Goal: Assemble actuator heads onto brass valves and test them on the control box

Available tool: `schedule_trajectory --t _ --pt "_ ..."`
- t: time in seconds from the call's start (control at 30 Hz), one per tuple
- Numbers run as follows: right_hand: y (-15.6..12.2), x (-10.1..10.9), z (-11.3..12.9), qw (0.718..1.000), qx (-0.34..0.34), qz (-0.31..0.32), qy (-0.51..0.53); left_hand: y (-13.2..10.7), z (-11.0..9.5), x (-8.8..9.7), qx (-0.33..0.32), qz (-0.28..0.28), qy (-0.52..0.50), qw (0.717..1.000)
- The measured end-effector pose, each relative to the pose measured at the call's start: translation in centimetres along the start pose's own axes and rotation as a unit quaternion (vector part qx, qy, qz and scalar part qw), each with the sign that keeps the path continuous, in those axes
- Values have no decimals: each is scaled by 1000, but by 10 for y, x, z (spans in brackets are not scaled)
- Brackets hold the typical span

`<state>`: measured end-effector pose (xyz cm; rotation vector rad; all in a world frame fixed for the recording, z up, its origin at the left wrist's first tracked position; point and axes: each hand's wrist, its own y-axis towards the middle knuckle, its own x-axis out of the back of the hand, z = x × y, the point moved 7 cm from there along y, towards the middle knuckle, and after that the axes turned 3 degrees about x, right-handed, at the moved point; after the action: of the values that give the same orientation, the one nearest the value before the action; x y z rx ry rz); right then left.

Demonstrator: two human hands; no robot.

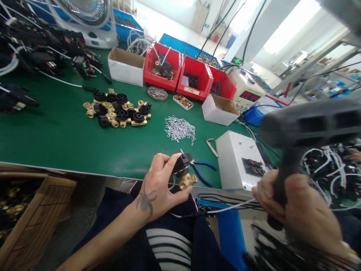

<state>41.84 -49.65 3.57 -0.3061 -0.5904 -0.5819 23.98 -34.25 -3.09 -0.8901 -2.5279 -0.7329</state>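
Note:
My left hand (159, 186) is closed around a small valve (184, 173) with a black top and a brass fitting, held just off the near edge of the green table (56, 131). My right hand (293, 203) grips the handle of a large dark grey power tool (307, 124), raised at the right and blurred. A thin white wire (225, 207) runs from under my right hand toward my lap. Blue-handled pliers (204, 169) lie on the table just behind the valve.
A heap of black and brass valves (118, 109) sits mid-table, with a pile of small wire clips (179, 128) to its right. Red bins (180, 73), cardboard boxes (126, 66), a white switch box (239, 160) and a fan (84, 19) stand around. A carton of brass parts (17, 203) is at lower left.

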Motion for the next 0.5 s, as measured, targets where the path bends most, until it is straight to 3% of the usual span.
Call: schedule_trajectory --t 0.13,0.2,0.3,0.33,0.43,0.5 --pt "-2 -28 -5 988 -3 134 -71 -1 1 2 7 -4 -3 1000" --pt "-2 -19 -4 993 -1 101 -67 0 0 1 3 -2 -1 1000" --pt "-2 0 -1 1000 11 -7 -21 2 -2 0 -6 1 4 1000" --pt "-1 -3 -1 999 17 3 -30 3 -2 0 -6 1 3 1000" --pt "0 -28 -3 984 26 121 -125 3 1 0 6 3 -5 1000" --pt "-1 -29 -1 977 34 132 -161 2 2 0 12 2 -9 1000"
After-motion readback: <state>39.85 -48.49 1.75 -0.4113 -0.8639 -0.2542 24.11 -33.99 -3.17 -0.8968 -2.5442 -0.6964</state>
